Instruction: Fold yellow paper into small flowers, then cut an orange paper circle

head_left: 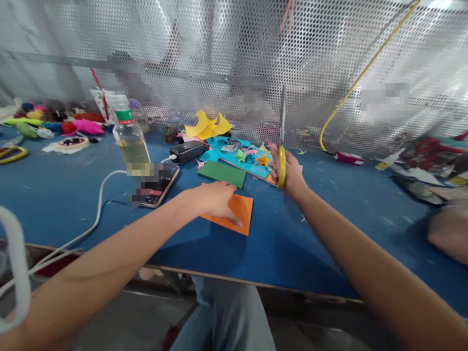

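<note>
A piece of orange paper (243, 207) lies on the blue table near its front edge. My left hand (217, 200) rests over its left part, thumb stretched across the paper and apart from the fingers, which partly hide one another. Just behind it sits a green rectangle of paper (223, 174). My right hand (290, 170) grips yellow-handled scissors (282, 122), their blades pointing upward. Beneath and beside that hand are blue paper sheets (237, 158) bearing a small orange paper star (263, 160) and a green one (241, 156).
Yellow paper scraps (207, 126) are piled at the back. To the left stand a bottle of yellowish liquid (131, 141), a phone (159, 187) and a black charger (187, 151) with a white cable. A perforated metal screen (226, 63) rises behind the table (336, 209). Another person's hand (451, 229) shows at right.
</note>
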`<state>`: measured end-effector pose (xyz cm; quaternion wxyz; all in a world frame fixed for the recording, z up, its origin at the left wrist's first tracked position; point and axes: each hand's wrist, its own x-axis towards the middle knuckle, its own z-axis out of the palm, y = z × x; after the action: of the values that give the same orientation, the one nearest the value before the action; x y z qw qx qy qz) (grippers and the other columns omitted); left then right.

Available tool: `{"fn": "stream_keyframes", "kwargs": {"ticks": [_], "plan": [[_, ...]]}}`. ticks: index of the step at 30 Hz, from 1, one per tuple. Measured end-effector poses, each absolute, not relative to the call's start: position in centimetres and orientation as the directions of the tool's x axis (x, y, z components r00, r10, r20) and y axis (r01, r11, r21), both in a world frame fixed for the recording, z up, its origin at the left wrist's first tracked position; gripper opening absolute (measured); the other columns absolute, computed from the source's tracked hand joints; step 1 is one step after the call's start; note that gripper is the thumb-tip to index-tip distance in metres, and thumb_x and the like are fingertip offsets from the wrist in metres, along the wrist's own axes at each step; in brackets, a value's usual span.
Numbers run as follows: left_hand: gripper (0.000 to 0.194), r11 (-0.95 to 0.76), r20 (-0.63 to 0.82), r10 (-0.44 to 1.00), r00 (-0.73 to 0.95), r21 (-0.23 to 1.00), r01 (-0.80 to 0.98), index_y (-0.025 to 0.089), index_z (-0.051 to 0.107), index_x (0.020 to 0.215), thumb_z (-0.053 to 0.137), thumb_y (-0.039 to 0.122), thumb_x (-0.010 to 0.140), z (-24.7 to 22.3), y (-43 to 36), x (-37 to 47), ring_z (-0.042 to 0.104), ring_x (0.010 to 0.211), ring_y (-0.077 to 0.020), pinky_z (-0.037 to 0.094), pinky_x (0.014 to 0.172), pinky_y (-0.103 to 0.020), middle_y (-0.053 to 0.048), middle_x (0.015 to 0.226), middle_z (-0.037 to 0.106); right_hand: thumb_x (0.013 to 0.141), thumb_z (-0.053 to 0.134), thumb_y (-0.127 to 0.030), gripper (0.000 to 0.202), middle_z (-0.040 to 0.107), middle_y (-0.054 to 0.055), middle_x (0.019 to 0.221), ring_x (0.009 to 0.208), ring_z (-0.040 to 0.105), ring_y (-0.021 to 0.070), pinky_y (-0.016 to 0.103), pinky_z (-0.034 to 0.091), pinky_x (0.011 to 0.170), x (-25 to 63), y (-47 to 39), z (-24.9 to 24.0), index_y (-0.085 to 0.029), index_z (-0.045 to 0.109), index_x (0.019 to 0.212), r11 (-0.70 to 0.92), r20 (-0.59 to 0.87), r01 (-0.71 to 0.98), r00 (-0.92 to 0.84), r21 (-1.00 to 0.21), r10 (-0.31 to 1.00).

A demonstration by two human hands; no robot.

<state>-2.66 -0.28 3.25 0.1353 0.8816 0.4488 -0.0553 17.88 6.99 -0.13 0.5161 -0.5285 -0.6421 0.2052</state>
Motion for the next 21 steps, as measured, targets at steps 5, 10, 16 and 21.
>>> {"fn": "stream_keyframes", "kwargs": {"ticks": [5,10,16,21], "plan": [[0.093,-0.443,-0.388,0.811,0.437,0.079,0.893,0.007,0.053,0.115,0.070,0.063,0.042,4.4,2.8,-1.6,0.054,0.098,-0.0402,0.043,0.078,-0.046,-0.025,0.112,0.057,0.073,0.040,-0.071,0.048,0.035,-0.007,0.055,0.036,0.036,0.0074,0.022,0.031,0.035,18.8,5.0,-0.5,-0.023,0.039,0.073,0.345,0.345,0.157,-0.025,-0.925,0.938],[0.046,-0.439,-0.449,0.747,0.490,0.221,0.871,0.017,0.067,0.082,0.069,0.050,0.050,4.1,4.3,-2.0,0.060,0.069,-0.0247,0.044,0.060,-0.031,-0.010,0.082,0.068,0.071,0.038,-0.074,0.052,0.040,-0.005,0.060,0.041,0.038,0.0084,0.024,0.036,0.039,20.0,3.5,-1.5,-0.023,0.044,0.076,0.357,0.352,0.010,-0.148,-0.934,0.924],[0.024,-0.494,-0.352,0.683,0.640,0.422,0.760,0.020,0.064,0.074,0.053,0.041,0.072,4.2,4.2,-2.7,0.056,0.062,-0.0167,0.036,0.050,-0.025,-0.005,0.078,0.066,0.074,0.038,-0.071,0.050,0.046,-0.001,0.061,0.041,0.041,0.0108,0.026,0.037,0.038,20.5,3.1,-2.6,-0.022,0.048,0.079,0.326,0.321,-0.013,-0.205,-0.945,0.925],[0.047,-0.441,-0.304,0.702,0.644,0.525,0.728,0.017,0.061,0.098,0.066,0.047,0.061,4.1,2.3,-2.4,0.058,0.062,-0.0172,0.038,0.049,-0.023,-0.006,0.082,0.066,0.076,0.033,-0.071,0.052,0.046,-0.001,0.059,0.038,0.041,0.0119,0.026,0.035,0.034,20.4,3.0,-2.9,-0.022,0.050,0.077,0.325,0.323,-0.026,-0.224,-0.945,0.920]]}}
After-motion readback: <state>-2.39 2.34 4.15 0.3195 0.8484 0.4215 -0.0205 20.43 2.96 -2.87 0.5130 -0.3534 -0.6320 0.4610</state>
